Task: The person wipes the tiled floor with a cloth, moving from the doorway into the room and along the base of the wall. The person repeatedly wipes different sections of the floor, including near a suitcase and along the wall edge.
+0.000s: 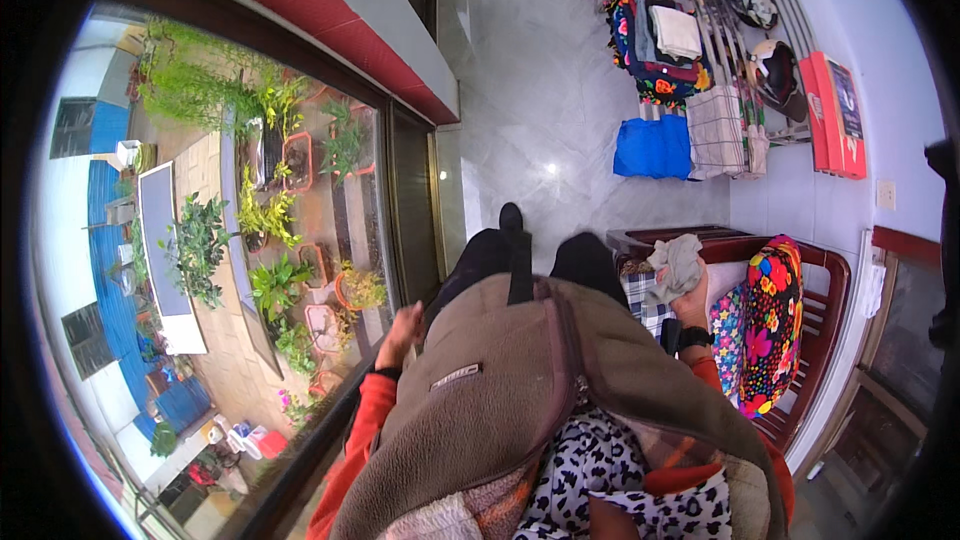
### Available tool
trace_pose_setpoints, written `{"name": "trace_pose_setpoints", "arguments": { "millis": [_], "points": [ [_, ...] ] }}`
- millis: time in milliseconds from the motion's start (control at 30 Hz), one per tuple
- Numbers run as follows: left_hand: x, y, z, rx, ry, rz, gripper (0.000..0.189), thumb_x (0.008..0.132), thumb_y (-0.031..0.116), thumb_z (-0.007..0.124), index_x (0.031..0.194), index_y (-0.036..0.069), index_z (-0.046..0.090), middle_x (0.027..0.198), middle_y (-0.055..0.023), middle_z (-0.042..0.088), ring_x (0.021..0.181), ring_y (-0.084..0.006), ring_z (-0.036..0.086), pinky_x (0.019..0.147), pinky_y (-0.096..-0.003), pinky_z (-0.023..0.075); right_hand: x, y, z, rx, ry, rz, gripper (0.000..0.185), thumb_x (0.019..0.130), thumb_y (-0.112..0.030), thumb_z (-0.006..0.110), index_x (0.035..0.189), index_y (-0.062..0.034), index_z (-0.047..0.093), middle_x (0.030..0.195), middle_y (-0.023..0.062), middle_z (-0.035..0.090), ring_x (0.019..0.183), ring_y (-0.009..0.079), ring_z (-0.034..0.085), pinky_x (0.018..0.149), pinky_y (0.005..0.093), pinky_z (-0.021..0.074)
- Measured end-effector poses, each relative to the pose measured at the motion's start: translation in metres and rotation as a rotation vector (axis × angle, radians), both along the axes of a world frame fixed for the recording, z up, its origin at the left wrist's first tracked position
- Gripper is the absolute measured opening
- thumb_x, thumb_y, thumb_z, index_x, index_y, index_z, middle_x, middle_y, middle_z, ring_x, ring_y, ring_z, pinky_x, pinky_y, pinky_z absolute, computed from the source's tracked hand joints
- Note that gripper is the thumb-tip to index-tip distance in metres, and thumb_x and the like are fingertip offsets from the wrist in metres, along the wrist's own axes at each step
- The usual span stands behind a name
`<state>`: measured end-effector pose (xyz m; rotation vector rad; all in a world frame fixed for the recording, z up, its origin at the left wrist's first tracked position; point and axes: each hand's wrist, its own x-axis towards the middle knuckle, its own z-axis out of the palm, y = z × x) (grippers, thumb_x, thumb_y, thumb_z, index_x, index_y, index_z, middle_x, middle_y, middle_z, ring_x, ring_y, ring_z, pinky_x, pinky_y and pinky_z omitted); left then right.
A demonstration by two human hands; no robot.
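My right hand point(691, 301) grips a crumpled grey cloth point(676, 267), held out over a dark red wooden bench point(834, 292). Below the cloth is a checked cushion or cover point(643, 298), and a bright flowered cushion point(772, 326) leans by the bench's slatted side. A black watch band circles that wrist. My left hand point(405, 331) hangs low beside my brown vest, close to the window frame point(386, 187). Its fingers look partly curled, and the palm is hidden.
A metal rack point(720, 52) along the right wall bears folded clothes point(667, 37), a blue cloth point(651, 147), a helmet point(776, 75) and red boxes point(831, 116). Grey tile floor point(525, 90) stretches ahead. Potted plants point(281, 277) stand beyond the window glass. A door point(874, 420) is at the lower right.
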<state>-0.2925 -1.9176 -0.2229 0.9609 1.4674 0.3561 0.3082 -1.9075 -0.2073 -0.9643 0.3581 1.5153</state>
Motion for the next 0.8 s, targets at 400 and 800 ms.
{"name": "trace_pose_setpoints", "arguments": {
  "millis": [400,800],
  "points": [
    [0.054,0.407,-0.015,-0.045,0.064,-0.272,0.048,0.106,0.038,0.037,0.072,0.009,0.055,0.053,-0.0010,0.048,0.047,-0.0148,0.051,0.046,-0.0320,0.0421,0.058,0.287,-0.017,-0.039,0.042,-0.175,0.041,0.092,-0.042,0.052,0.115,-0.0098,0.062,0.114,0.0111,0.064,0.098,0.0284,0.062,0.073,0.0385,0.0549],
    [0.115,0.644,-0.040,-0.387,0.081,0.212,0.044,0.101,0.044,0.044,0.072,0.013,0.053,0.058,-0.0004,0.047,0.048,-0.0123,0.045,0.044,-0.0294,0.0373,0.109,0.771,0.028,0.132,0.184,0.108,0.039,0.093,-0.039,0.054,0.122,-0.0148,0.061,0.115,0.0053,0.066,0.101,0.0268,0.062,0.076,0.0441,0.0520]
  ]
}}
